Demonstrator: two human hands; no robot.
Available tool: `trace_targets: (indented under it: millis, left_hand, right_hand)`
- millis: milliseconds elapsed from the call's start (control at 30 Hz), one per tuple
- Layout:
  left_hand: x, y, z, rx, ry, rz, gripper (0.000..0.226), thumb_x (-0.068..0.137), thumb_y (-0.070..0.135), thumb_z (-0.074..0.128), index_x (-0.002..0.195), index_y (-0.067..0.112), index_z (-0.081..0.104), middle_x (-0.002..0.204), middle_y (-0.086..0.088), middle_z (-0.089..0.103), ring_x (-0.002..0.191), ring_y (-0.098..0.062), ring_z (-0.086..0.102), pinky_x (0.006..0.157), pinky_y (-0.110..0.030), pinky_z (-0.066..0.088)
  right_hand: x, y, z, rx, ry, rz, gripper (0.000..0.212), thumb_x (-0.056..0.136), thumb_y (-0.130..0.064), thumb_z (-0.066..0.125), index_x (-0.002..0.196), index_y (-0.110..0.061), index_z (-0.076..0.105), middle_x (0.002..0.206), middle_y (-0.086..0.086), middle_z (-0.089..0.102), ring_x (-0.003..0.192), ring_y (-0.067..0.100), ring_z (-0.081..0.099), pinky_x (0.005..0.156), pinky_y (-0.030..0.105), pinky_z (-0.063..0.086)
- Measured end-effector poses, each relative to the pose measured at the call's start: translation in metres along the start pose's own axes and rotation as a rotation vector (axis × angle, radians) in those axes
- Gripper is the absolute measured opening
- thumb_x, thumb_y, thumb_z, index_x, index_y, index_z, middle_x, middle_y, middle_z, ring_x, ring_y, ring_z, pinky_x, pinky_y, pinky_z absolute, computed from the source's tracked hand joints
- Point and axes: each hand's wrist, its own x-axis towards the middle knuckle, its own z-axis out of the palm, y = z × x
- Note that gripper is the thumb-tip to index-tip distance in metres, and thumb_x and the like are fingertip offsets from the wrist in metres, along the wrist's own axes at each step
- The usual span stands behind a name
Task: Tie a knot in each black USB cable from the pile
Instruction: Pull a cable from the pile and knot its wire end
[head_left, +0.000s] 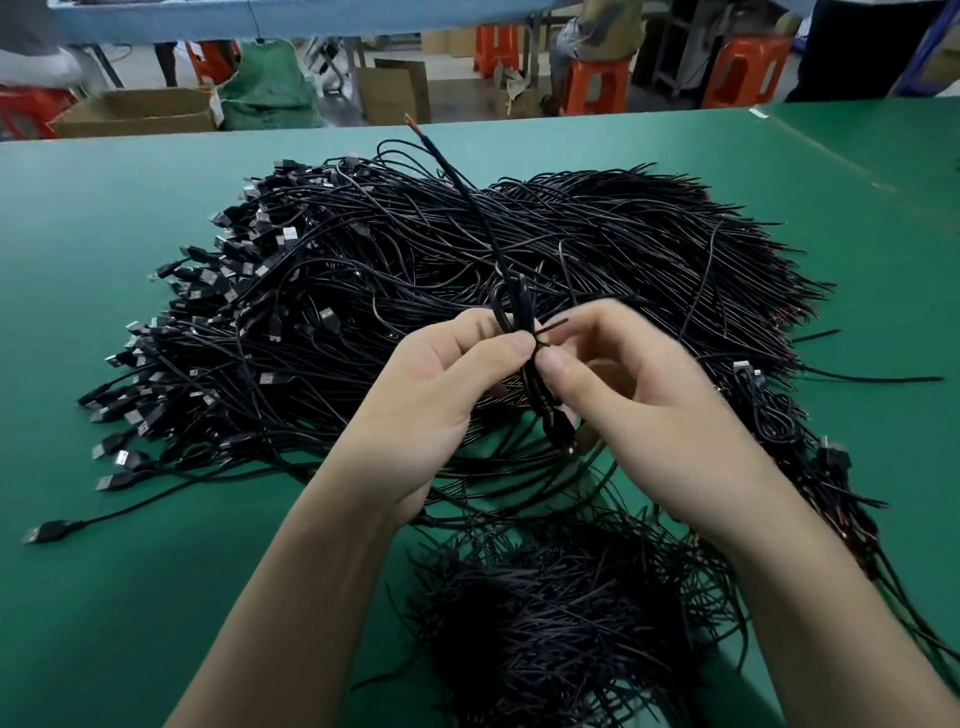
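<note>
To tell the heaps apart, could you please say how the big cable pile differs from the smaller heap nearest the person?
The big pile spreads wide beyond the left hand and right hand, which pinch a cable; the smaller heap sits compact nearest the person. The big pile shows USB plugs along its left edge; the smaller heap shows none plainly. Both are black cables on the green table.

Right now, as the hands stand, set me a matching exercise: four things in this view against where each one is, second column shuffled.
Things
1. held USB cable
2. big cable pile
3. small cable heap
4. orange stool

Places
A. on the floor beyond the green table
B. at the table's near edge
C. pinched between left hand and right hand
D. spread across the table's middle

Pairs: 1-C, 2-D, 3-B, 4-A
</note>
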Motion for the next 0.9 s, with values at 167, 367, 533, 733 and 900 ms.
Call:
trace_targets:
  millis: [167,367,533,733,900]
  left_hand:
    - [0.0,0.002,0.001,0.106,-0.018,-0.057,0.029,0.094,0.028,0.061,0.1,0.003,0.074,0.099,-0.007,0.072,0.097,-0.019,0.062,0.098,-0.053,0.048]
    - [-0.001,0.0,-0.003,0.137,-0.119,-0.109,0.045,0.095,0.037,0.064,0.108,-0.006,0.068,0.102,-0.013,0.069,0.096,-0.019,0.061,0.087,-0.046,0.052]
    - [-0.002,0.002,0.005,0.134,-0.061,0.088,0.013,0.099,0.028,0.069,0.107,0.023,0.078,0.093,0.007,0.069,0.082,-0.007,0.063,0.077,-0.021,0.05]
    - [-0.004,-0.002,0.019,0.341,0.11,0.289,0.018,0.101,0.011,0.069,0.11,0.026,0.075,0.078,0.001,0.073,0.07,-0.006,0.067,0.066,-0.02,0.052]
    - [-0.003,-0.001,0.016,0.315,0.126,0.251,0.026,0.106,0.018,0.053,0.107,0.023,0.078,0.094,0.003,0.077,0.08,-0.011,0.073,0.056,-0.034,0.053]
  right_hand:
    - [0.0,0.0,-0.006,-0.308,0.166,-0.413,0.016,0.092,-0.025,0.074,0.106,-0.023,0.066,0.098,-0.011,0.063,0.086,0.017,0.064,0.061,0.027,0.051]
    - [-0.003,-0.002,-0.009,-0.372,0.171,-0.479,0.008,0.092,-0.022,0.075,0.088,-0.018,0.07,0.083,-0.014,0.066,0.079,0.012,0.064,0.064,0.022,0.048]
    - [-0.001,-0.004,0.0,0.156,0.259,-0.221,0.017,0.095,-0.01,0.069,0.081,-0.013,0.061,0.067,-0.003,0.057,0.054,0.011,0.049,0.05,0.028,0.043]
    - [0.002,-0.002,0.013,0.814,0.244,0.176,0.012,0.082,-0.018,0.07,0.076,-0.018,0.06,0.061,-0.003,0.052,0.043,0.003,0.037,0.048,0.014,0.034]
    - [0.002,-0.001,0.013,0.757,0.273,0.16,0.021,0.09,-0.014,0.07,0.072,-0.021,0.061,0.055,-0.011,0.051,0.044,0.0,0.041,0.046,0.012,0.036]
